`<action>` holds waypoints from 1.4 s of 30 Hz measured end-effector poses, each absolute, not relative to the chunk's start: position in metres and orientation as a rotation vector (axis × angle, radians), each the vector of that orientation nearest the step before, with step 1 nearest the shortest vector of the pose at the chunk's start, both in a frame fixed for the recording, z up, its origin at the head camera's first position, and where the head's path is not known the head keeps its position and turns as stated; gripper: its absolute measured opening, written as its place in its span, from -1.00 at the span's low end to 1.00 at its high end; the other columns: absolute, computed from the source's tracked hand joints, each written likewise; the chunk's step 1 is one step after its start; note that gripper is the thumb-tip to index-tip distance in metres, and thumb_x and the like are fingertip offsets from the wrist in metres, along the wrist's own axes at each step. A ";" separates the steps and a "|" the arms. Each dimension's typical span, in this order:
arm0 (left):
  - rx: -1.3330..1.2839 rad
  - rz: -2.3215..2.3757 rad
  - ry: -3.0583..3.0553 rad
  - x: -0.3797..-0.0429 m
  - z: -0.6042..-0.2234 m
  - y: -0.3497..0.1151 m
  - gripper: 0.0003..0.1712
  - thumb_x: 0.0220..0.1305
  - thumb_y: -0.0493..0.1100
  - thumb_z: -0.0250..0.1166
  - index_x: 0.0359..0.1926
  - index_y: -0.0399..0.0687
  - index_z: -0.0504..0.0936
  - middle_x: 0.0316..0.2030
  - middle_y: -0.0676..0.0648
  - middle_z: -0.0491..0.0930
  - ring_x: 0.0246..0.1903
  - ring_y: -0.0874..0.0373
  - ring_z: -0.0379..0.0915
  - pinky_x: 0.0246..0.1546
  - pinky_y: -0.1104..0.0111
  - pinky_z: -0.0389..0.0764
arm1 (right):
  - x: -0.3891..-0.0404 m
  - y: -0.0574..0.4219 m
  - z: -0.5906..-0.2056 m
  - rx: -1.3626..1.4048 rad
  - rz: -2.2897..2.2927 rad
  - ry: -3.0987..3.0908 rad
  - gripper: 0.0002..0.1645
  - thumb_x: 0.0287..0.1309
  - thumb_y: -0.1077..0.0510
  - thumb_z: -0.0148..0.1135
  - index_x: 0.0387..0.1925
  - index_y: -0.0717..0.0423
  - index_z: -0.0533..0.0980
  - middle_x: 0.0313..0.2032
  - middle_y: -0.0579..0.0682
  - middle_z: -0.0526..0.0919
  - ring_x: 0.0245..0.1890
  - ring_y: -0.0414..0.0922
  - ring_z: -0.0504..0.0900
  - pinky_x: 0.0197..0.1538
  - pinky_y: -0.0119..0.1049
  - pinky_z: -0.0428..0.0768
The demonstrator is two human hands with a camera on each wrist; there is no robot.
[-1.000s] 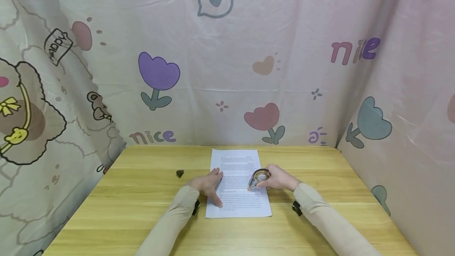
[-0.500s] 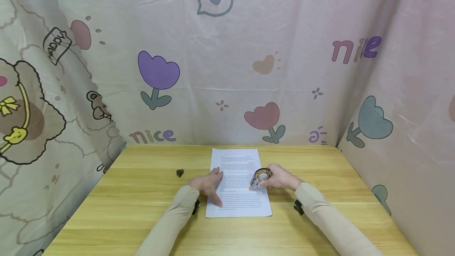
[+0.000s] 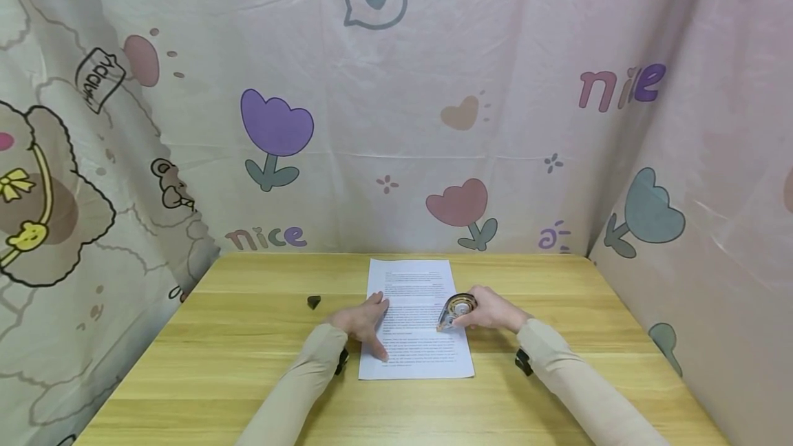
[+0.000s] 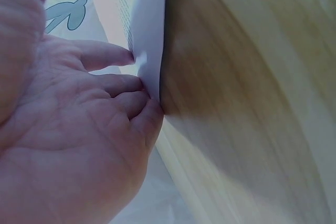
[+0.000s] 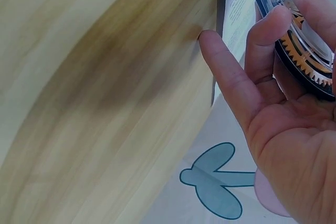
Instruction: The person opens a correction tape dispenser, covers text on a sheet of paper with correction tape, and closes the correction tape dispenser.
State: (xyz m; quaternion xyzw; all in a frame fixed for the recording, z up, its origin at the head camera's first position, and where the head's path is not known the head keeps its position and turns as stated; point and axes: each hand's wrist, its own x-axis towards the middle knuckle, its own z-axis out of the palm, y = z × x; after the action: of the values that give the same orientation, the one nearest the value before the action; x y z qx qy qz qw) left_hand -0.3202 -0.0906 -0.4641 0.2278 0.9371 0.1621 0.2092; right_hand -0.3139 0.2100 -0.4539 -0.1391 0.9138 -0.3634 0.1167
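Note:
A printed sheet of paper (image 3: 421, 367) lies on the wooden table in the head view. My left hand (image 3: 362, 322) rests on its left edge, thumb and fingers spread; in the left wrist view the fingertips (image 4: 128, 56) touch the page. My right hand (image 3: 492, 308) grips a correction tape dispenser (image 3: 458, 305), clear-bodied with an orange toothed wheel inside. Its tip points down-left at the printed lines on the right half of the page. In the right wrist view thumb and fingers pinch the dispenser (image 5: 304, 59), while the little finger reaches down to the table beside the paper.
A small black piece (image 3: 314, 302) lies on the table (image 3: 248, 363) left of the left hand. Behind the table hangs a patterned curtain (image 3: 372, 122), with more cloth at both sides. Each wrist carries a dark device.
My right hand and the correction tape have slid slightly to the right over the page, the tip staying close to the paper. My left hand and the sheet have kept their place.

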 end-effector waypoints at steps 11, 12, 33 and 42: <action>0.613 0.463 2.609 -0.319 -0.464 -0.090 0.43 -0.25 0.09 0.65 0.52 -0.24 -0.02 0.55 -0.26 -0.23 0.55 -0.10 -0.33 0.54 0.10 -0.13 | -0.314 0.214 -0.453 -0.476 -1.090 2.643 -0.71 -0.09 0.18 0.54 -0.35 0.21 0.60 -0.52 -0.04 0.67 -0.60 -0.10 0.60 -0.45 -0.19 0.65; 0.614 0.463 2.610 -0.320 -0.464 -0.091 0.43 -0.25 0.09 0.65 0.52 -0.24 -0.02 0.55 -0.27 -0.23 0.55 -0.10 -0.33 0.54 0.09 -0.13 | -0.314 0.215 -0.452 -0.474 -1.092 2.641 -0.71 -0.09 0.18 0.54 -0.35 0.22 0.60 -0.52 -0.04 0.67 -0.59 -0.10 0.60 -0.44 -0.18 0.66; 0.626 0.465 2.599 -0.320 -0.465 -0.091 0.45 -0.25 0.10 0.65 0.52 -0.26 -0.05 0.55 -0.28 -0.26 0.55 -0.11 -0.34 0.54 0.08 -0.15 | -0.313 0.216 -0.456 -0.442 -1.081 2.658 -0.68 -0.08 0.15 0.53 -0.31 0.20 0.60 -0.49 -0.04 0.68 -0.59 -0.12 0.59 -0.48 -0.27 0.64; 0.662 0.465 2.604 -0.320 -0.464 -0.091 0.43 -0.25 0.06 0.65 0.51 -0.31 -0.03 0.54 -0.31 -0.23 0.54 -0.14 -0.33 0.54 0.07 -0.15 | -0.313 0.215 -0.454 -0.533 -1.080 2.691 -0.73 -0.10 0.13 0.54 -0.37 0.14 0.62 -0.52 -0.07 0.68 -0.59 -0.18 0.60 -0.49 -0.29 0.64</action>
State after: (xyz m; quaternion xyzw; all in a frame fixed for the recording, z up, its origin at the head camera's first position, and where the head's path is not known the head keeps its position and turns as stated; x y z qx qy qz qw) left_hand -0.3199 -0.0907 -0.4637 0.2376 0.9346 0.1667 0.2057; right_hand -0.3132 0.2152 -0.4542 -0.1798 0.9085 -0.3647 0.0967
